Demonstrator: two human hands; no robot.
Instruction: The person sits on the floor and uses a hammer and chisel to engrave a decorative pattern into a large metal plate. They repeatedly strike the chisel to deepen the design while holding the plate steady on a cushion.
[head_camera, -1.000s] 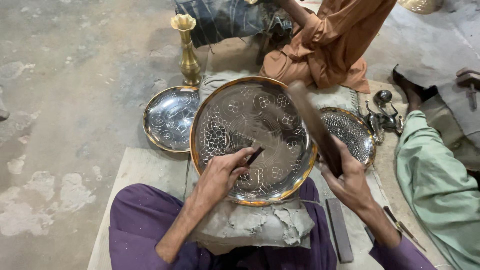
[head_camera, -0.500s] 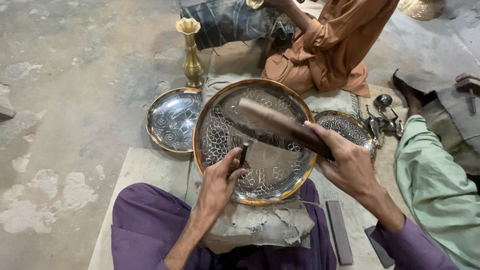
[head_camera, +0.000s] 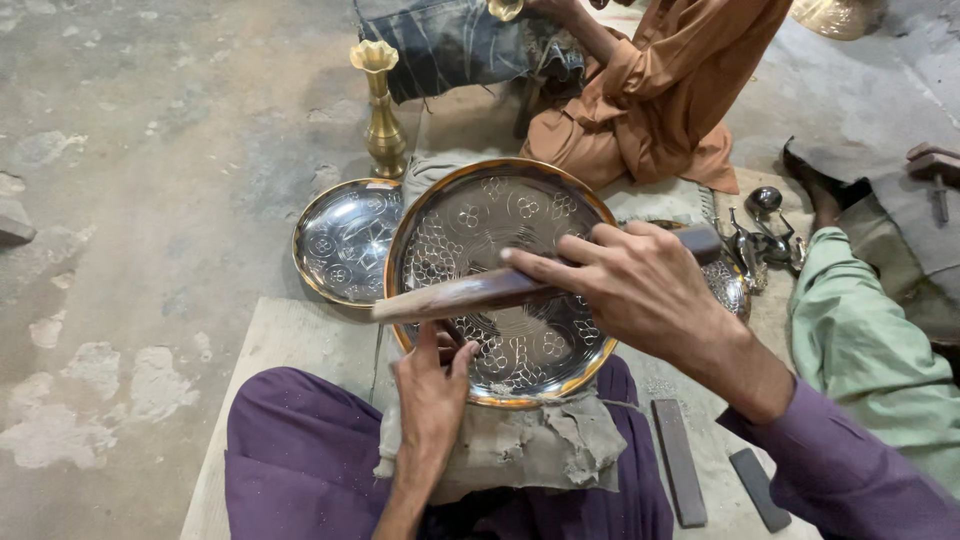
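Head view, looking down at a person seated cross-legged in purple trousers (head_camera: 300, 450). A large round engraved metal tray (head_camera: 500, 250), silvery with a brass-coloured rim and flower motifs, rests tilted on a lump of grey cloth padding (head_camera: 540, 445) in the person's lap.

The right hand (head_camera: 630, 285) is raised above the tray, its fingers (head_camera: 545, 262) wrapped around a long wooden striking stick (head_camera: 470, 293) that lies nearly level across the tray, its free end pointing toward the tray's left rim. The left hand (head_camera: 430, 385) rests at the near rim of the tray, fingers pinched narrowly around a small dark tool (largely hidden by the stick and the fingers; its tip cannot be made out) set against the engraved surface.

Just beside the tray's left rim, on the concrete floor (head_camera: 150, 200), lies a smaller engraved dish (head_camera: 345, 240); beyond it stands an upright brass vase (head_camera: 380, 105) with a fluted mouth. On the mat at the near right lie two flat dark bars (head_camera: 680, 460). A second person in orange clothing (head_camera: 660, 90) sits at the far edge, and a third person's green sleeve (head_camera: 860, 340) enters from the right, near a cluster of small metal pieces (head_camera: 760, 235).
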